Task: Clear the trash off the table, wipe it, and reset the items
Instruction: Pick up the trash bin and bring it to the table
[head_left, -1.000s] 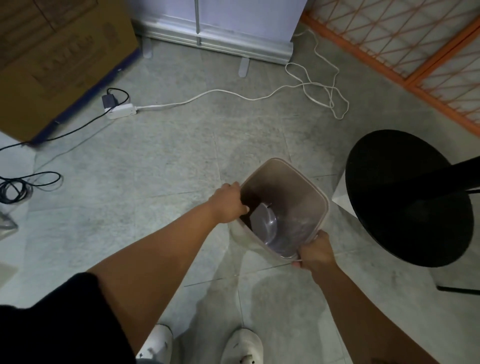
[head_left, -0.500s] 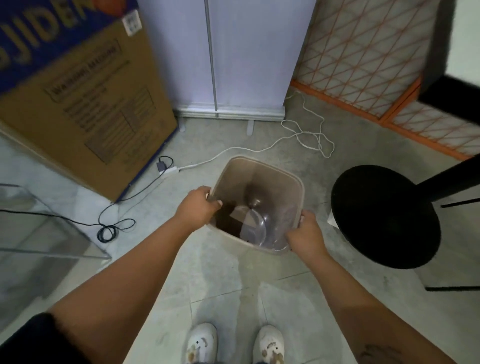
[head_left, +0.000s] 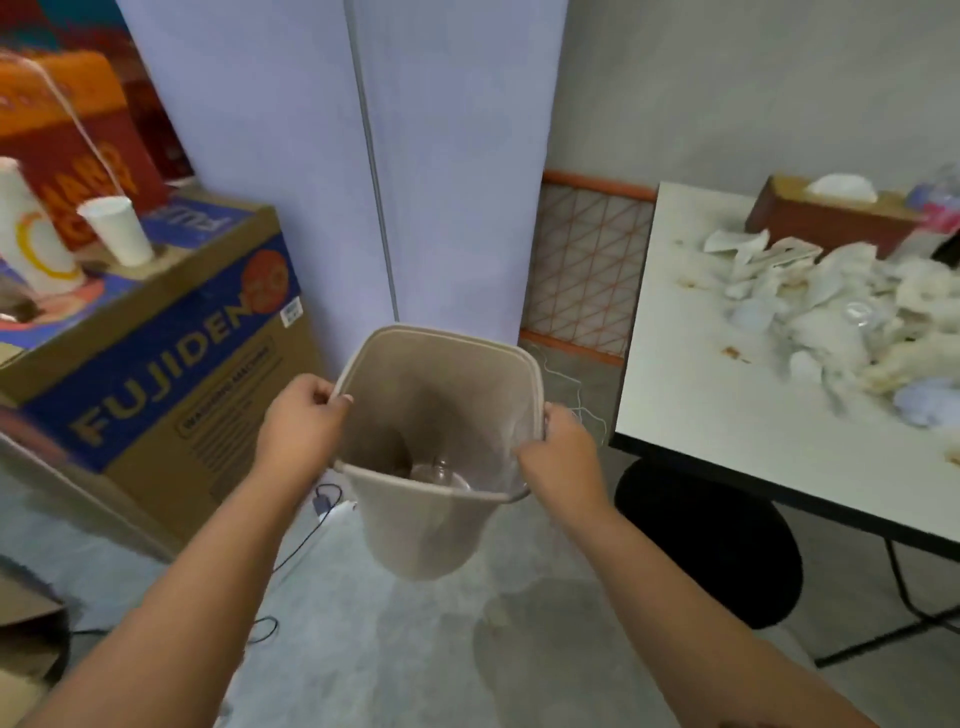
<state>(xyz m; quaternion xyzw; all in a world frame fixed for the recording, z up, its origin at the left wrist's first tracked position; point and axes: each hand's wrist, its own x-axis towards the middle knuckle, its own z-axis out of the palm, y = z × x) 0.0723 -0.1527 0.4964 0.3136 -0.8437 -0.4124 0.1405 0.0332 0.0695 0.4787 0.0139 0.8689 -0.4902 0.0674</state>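
I hold a beige plastic trash bin up off the floor, in the middle of the view. My left hand grips its left rim and my right hand grips its right rim. A clear plastic cup lies at the bottom inside. To the right stands a white table with a heap of crumpled tissues and paper scraps and some brown stains. A brown tissue box sits at the table's far side.
A large FUJIDEN cardboard box stands at the left with white paper cups on top. A black round stool sits under the table's near edge. Cables run across the grey floor. A pale panel stands behind the bin.
Both hands have lifted the bin from the floor to about table height. My view has risen from the floor, bringing the table and its trash into sight.
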